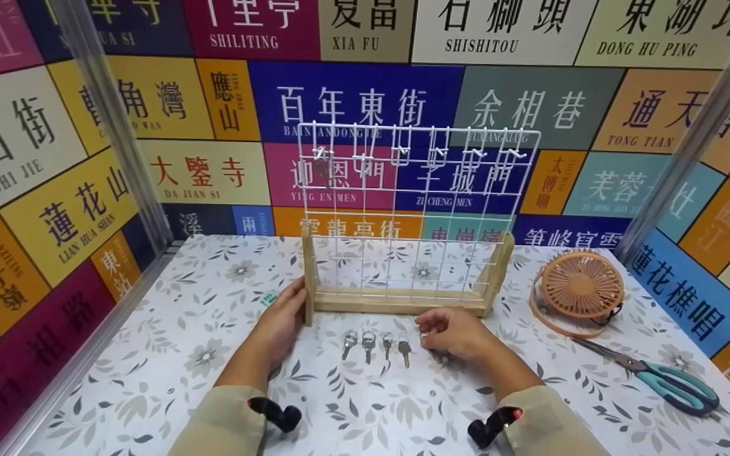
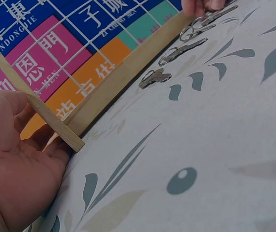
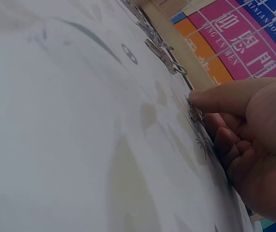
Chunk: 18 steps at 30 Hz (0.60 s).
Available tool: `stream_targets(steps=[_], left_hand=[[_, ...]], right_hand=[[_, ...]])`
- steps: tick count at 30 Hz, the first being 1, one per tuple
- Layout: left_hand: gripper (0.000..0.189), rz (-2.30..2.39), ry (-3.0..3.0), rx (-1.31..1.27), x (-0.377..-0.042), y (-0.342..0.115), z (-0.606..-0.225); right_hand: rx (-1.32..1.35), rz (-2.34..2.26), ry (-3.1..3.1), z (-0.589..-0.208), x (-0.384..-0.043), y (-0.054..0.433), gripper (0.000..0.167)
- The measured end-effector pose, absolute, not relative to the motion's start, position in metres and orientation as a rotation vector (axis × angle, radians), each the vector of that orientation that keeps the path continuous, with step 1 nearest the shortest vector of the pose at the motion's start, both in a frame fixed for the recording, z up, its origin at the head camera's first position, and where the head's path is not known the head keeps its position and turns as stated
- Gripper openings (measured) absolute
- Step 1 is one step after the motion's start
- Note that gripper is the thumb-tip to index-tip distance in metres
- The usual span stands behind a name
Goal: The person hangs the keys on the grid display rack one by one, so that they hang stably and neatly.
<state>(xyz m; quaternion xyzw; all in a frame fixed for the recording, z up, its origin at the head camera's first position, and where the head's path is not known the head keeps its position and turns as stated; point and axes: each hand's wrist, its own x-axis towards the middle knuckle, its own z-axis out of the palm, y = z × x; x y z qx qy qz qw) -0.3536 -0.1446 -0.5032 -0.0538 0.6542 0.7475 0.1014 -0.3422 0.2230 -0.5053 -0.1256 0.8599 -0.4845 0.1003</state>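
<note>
A white wire grid rack (image 1: 403, 190) stands upright in a wooden frame, with hooks along its upper part. My left hand (image 1: 286, 316) holds the rack's left wooden leg (image 2: 55, 121), thumb on the near side and fingers behind. A key (image 1: 324, 166) hangs from the leftmost hook. In front of the base lies a row of keys with rings, among them a leftmost key (image 1: 348, 344) and a rightmost key (image 1: 405, 351). Right of that row, my right hand (image 1: 457, 332) pinches another key (image 3: 195, 115) by its ring end, low at the tabletop; the fingers partly hide it.
An orange desk fan (image 1: 582, 285) stands right of the rack. Nearer me lie teal-handled scissors (image 1: 663, 377), blades toward the fan. A small green-and-white tag (image 1: 268, 298) lies by my left hand. Sign-patterned panels (image 1: 352, 88) enclose the floral-covered table (image 1: 149, 354).
</note>
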Motion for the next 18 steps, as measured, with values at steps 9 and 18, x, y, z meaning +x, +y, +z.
stream_targets(steps=[9,18], left_hand=[[0.054,2.198,1.935,-0.174,-0.3537,-0.1444,-0.5047],[0.054,2.201,1.922,-0.182,-0.3545,-0.1441,-0.5037]], right_hand=[[-0.419,-1.322,2.603,-0.5050,-0.3426,0.2232,0.035],[-0.395,-1.230,2.620,-0.5006,-0.3409,0.2213,0.028]])
